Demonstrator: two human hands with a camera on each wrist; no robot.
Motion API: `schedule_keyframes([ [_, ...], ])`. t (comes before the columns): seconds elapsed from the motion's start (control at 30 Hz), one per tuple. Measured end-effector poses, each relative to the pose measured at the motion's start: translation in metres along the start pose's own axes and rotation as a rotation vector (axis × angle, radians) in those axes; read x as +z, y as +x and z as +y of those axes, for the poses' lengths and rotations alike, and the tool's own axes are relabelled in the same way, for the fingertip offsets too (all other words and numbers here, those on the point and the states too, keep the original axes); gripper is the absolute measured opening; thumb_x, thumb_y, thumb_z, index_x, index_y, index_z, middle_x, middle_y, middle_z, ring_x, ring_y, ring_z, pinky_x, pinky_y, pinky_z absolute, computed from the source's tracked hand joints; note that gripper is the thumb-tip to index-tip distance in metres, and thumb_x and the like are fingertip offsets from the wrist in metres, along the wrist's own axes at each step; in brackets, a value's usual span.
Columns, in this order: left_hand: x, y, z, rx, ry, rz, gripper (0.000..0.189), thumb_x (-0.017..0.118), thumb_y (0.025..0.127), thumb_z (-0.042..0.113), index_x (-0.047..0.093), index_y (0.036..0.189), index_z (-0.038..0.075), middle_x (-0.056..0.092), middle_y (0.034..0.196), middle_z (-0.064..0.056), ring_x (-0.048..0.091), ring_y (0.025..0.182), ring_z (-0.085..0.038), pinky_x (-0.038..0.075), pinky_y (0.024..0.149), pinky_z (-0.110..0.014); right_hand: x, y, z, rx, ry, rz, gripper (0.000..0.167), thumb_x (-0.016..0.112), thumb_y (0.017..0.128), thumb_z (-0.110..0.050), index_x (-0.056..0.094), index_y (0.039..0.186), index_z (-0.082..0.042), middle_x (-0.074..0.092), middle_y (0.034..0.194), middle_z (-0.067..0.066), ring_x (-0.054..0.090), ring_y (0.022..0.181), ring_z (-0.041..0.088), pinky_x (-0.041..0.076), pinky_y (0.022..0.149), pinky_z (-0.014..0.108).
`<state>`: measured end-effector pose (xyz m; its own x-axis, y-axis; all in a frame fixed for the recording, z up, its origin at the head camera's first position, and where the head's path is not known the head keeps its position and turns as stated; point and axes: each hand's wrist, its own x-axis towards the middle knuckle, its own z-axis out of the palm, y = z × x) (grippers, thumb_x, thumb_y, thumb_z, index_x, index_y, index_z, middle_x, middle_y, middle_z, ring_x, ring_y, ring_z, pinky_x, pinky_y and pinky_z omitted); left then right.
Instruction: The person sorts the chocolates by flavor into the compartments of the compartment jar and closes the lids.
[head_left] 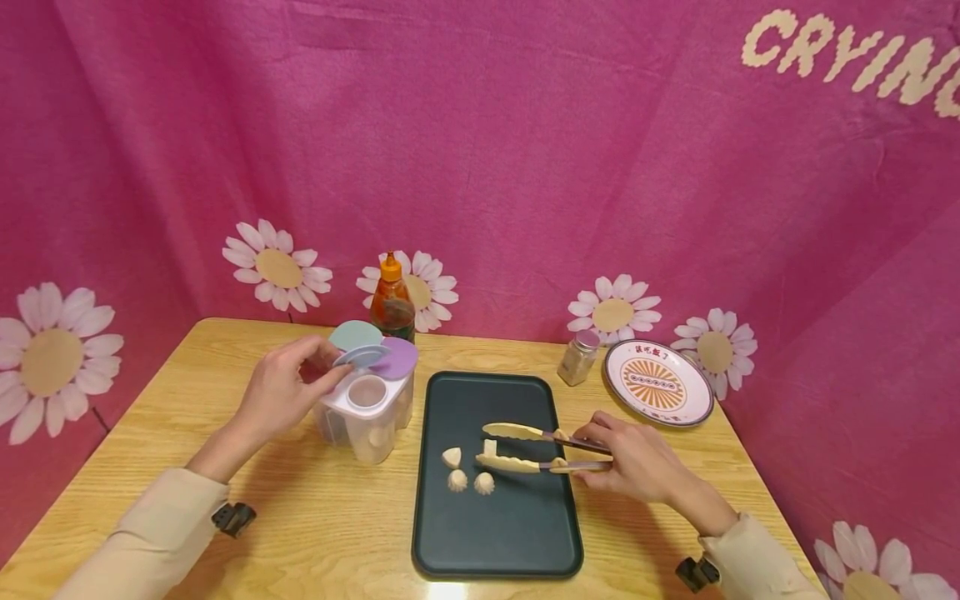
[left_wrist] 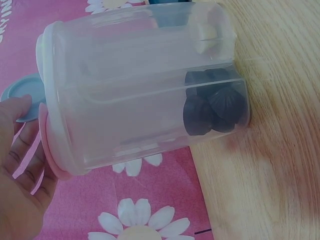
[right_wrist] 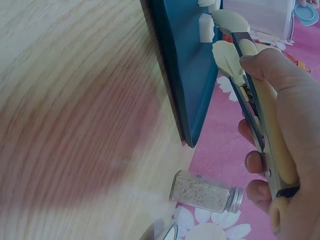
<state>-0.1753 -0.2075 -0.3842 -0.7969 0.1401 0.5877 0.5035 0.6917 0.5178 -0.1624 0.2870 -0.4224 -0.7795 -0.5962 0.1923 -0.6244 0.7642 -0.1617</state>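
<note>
Over the dark tray [head_left: 498,533], right hand [head_left: 637,461] grips spread tongs [head_left: 519,464], apparently to take a pale piece [head_left: 490,447]; left hand [head_left: 287,385] pinches the blue lid [head_left: 362,357] up, presumably for access.

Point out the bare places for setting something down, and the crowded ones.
Free: the near end of the dark tray, below the pale pieces; the wooden table between left sleeve and tray. Crowded: mid-tray, around the tongs; and where container, sauce bottle and left hand cluster.

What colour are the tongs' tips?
The tongs' tips are pale yellow, clearest in the head view.
</note>
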Motion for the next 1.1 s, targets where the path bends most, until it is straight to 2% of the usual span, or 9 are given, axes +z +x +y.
schedule_keyframes([
  [0.4,0.000,0.000,0.001,-0.013,0.000,-0.008,0.022,0.088,0.083,0.005,0.072,0.096,0.009,0.074,0.083,-0.004,0.060,0.070,-0.008,0.054,0.065,-0.020,0.005,-0.005,0.003,0.010,-0.022,0.003,0.033,0.089,0.078,-0.039,0.075,0.105,-0.026,0.063,0.091,-0.015,0.043,0.065,-0.008,0.034,0.054,0.015],
  [0.7,-0.001,0.001,0.001,-0.007,-0.009,-0.005,0.021,0.088,0.083,0.005,0.072,0.096,0.009,0.075,0.082,-0.004,0.061,0.070,-0.005,0.055,0.065,-0.020,0.003,-0.005,0.004,0.007,0.014,-0.004,0.031,0.088,0.080,-0.038,0.074,0.105,-0.025,0.062,0.092,-0.015,0.046,0.068,-0.008,0.037,0.056,0.015],
  [1.1,-0.001,0.000,0.002,-0.019,-0.013,-0.008,0.021,0.088,0.083,0.005,0.072,0.096,0.009,0.075,0.083,-0.004,0.061,0.070,-0.004,0.056,0.065,-0.021,-0.024,0.010,-0.008,-0.056,-0.059,0.156,0.041,0.091,0.074,-0.040,0.073,0.105,-0.022,0.064,0.091,-0.013,0.046,0.067,-0.004,0.036,0.056,0.017],
])
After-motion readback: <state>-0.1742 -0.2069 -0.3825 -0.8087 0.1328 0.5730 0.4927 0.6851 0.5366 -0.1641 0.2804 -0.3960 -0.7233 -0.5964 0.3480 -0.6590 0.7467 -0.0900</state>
